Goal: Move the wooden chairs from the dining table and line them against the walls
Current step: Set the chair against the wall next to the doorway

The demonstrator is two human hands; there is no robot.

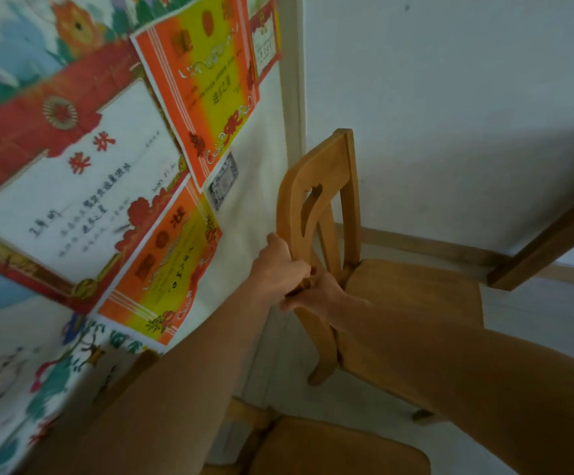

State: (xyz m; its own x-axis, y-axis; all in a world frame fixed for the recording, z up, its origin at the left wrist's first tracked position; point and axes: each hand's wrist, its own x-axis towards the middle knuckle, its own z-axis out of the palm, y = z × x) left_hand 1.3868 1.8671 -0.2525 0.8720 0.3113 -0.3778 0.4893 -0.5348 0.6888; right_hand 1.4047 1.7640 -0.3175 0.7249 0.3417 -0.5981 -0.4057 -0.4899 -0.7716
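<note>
Nearest you, at the bottom of the view, the tan seat of a second wooden chair (pixel 333 447) sits just below your forearms, with part of its frame showing beside the wall.

Above it, both your hands meet on the top rail of the wooden chair (pixel 319 207). Your left hand (pixel 280 269) is wrapped over the rail from the wall side, fingers curled shut around the wood. Your right hand (pixel 319 293) is clamped on the same rail just beside it, the two hands touching.

This chair is light honey-coloured wood with a curved back, a central splat with a leaf-shaped cut-out, and a padded tan seat. Its back stands close along the poster wall (pixel 251 207), near the corner, and its seat points away from that wall, to your right. The back's long axis runs away from you in the picture, toward the corner; in this tilted view you cannot tell whether it is upright.

On the wall to your left hang orange-and-yellow certificates (pixel 200 80) and a larger red-bordered one (pixel 73 186).

Farther off, the plain white wall (pixel 450 114) closes the corner, with a baseboard at its foot. A dark wooden edge (pixel 545 248) crosses at the far right.
</note>
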